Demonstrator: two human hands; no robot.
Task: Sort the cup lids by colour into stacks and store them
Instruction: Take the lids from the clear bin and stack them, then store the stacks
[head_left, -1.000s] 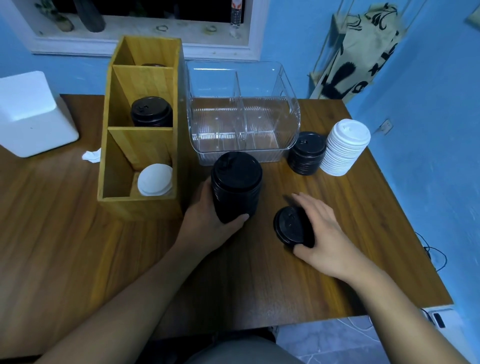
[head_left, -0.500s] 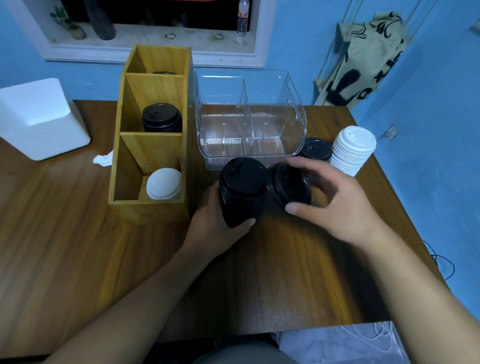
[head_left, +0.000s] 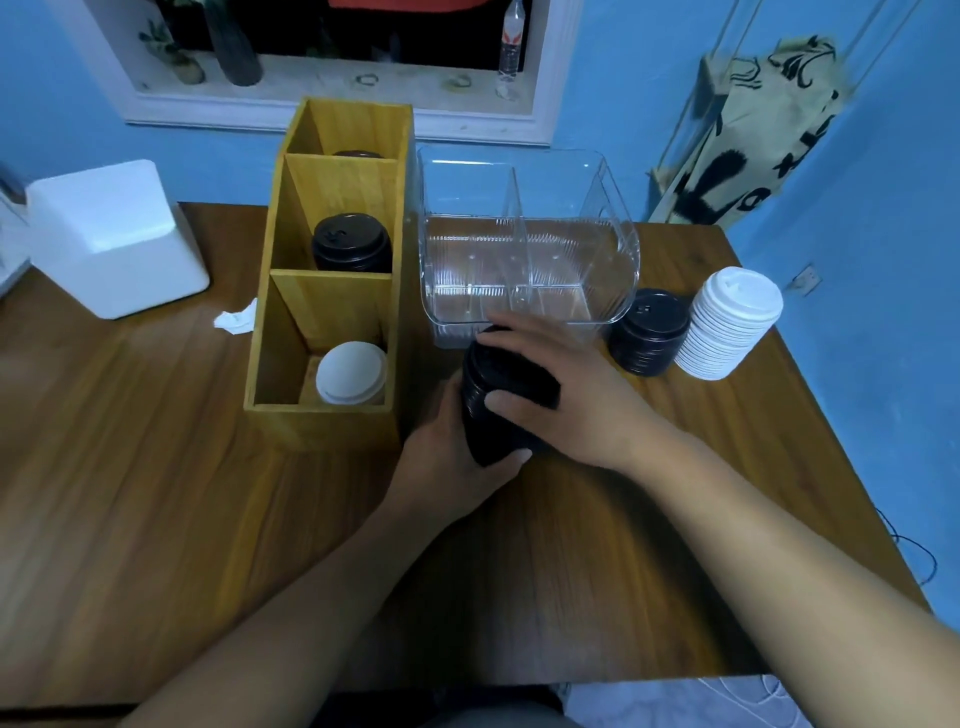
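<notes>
A tall stack of black lids (head_left: 485, 415) stands on the wooden table (head_left: 156, 493) in front of the clear bin. My left hand (head_left: 447, 462) wraps its lower side. Over its top lies my right hand (head_left: 566, 395), pressing a black lid onto the stack. A shorter black stack (head_left: 647, 332) and a white lid stack (head_left: 727, 322) stand at the right. The wooden organizer (head_left: 280, 322) holds a white stack (head_left: 350, 371) in its front slot and a black stack (head_left: 350, 241) in the middle slot.
A clear divided plastic bin (head_left: 524, 260) stands behind the hands. At the far left sits a white box (head_left: 114, 239), with a crumpled scrap of paper (head_left: 236, 319) beside the organizer. The table's right edge runs close to the blue wall.
My right hand picked a black lid off the table, carried it up and left, and now rests on top of the tall black stack. The left hand stayed on the stack.
</notes>
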